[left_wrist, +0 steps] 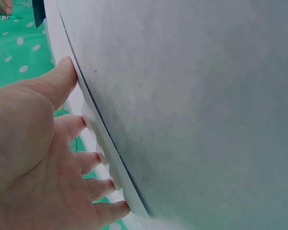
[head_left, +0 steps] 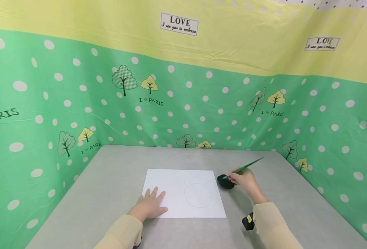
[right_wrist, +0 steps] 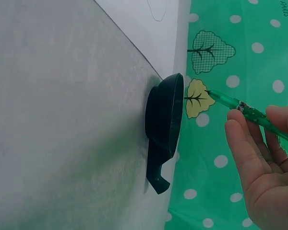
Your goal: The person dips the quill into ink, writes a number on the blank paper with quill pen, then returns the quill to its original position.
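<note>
Green pen (right_wrist: pixel 240 106) pinched in right hand (head_left: pixel 245 180), tip clear of black dish (right_wrist: pixel 165 127) only wrist-view, left hand (head_left: pixel 149 204) flat.

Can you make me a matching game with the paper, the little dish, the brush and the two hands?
Things:
1. paper
2. dish
3. brush
4. left hand

Descriptions:
A. green, held in the right hand
B. white, with a faint oval drawn on it
C. black, just right of the paper
D. flat, pressing on the paper's corner

Pairs: 1-B, 2-C, 3-A, 4-D
</note>
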`<state>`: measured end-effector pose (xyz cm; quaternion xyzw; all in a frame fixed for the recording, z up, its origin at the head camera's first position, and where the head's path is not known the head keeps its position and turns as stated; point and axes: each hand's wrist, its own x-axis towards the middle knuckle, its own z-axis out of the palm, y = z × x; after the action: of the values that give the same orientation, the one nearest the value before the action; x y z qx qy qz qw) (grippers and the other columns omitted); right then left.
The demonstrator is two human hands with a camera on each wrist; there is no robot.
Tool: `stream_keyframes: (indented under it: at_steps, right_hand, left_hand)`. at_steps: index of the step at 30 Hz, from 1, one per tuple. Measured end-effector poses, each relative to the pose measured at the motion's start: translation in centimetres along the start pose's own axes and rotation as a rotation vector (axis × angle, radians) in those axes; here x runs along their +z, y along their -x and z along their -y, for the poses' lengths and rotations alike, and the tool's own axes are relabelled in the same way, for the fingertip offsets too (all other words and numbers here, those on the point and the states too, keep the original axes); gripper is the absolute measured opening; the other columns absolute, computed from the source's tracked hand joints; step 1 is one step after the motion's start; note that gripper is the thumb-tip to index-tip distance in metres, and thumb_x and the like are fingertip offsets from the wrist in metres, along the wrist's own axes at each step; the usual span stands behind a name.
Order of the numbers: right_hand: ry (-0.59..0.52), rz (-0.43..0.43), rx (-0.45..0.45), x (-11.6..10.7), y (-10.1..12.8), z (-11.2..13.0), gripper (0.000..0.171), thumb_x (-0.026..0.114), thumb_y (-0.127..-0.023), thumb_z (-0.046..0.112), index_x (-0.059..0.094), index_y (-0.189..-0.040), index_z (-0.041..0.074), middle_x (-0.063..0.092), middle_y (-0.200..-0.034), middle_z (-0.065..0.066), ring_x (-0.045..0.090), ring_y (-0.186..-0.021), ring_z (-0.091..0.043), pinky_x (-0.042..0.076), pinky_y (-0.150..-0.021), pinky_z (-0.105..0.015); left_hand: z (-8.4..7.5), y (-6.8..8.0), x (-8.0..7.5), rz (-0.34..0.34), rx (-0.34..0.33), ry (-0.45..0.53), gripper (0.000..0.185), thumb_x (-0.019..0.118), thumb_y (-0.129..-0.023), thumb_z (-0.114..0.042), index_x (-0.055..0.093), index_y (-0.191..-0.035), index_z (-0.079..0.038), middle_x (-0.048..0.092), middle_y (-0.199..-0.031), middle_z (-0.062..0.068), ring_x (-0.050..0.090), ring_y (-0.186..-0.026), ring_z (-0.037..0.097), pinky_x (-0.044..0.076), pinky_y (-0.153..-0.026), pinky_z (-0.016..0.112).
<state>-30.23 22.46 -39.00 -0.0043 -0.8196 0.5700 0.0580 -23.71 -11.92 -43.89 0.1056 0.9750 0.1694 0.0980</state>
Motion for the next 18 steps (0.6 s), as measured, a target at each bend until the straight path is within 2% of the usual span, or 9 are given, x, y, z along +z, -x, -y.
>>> stream_keyframes:
  at_steps: [4,11,18]
  right_hand:
    - [0.010,-0.006,0.000,-0.3,-0.1,-0.2,0.015,0.060,-0.086,-0.002,0.056,-0.096,-0.012,0.065,-0.085,-0.017,0.065,-0.076,-0.021,0.054,-0.069,-0.030]
    - [0.027,-0.018,-0.008,-1.1,-0.3,-0.8,0.015,0.059,-0.086,-0.003,0.055,-0.096,-0.013,0.064,-0.085,-0.016,0.065,-0.076,-0.021,0.054,-0.069,-0.029]
    - [0.003,-0.017,-0.005,-1.6,-0.3,-1.1,0.016,0.058,-0.086,-0.004,0.054,-0.097,-0.016,0.063,-0.089,-0.027,0.065,-0.081,-0.031,0.054,-0.069,-0.029]
  left_hand:
    - [0.1,-0.1,0.1,0.000,-0.002,-0.007,0.067,0.056,-0.087,-0.045,0.039,-0.138,-0.005,0.024,-0.143,0.027,0.014,-0.130,0.051,0.011,-0.101,0.064]
    - [-0.6,0.8,-0.8,0.000,-0.005,-0.008,0.062,0.058,-0.087,-0.039,0.043,-0.135,-0.003,0.026,-0.142,0.027,0.016,-0.129,0.051,0.014,-0.101,0.063]
    - [-0.7,0.8,-0.9,-0.005,0.001,-0.004,0.062,0.059,-0.087,-0.038,0.043,-0.135,-0.003,0.027,-0.142,0.027,0.017,-0.129,0.051,0.014,-0.101,0.063]
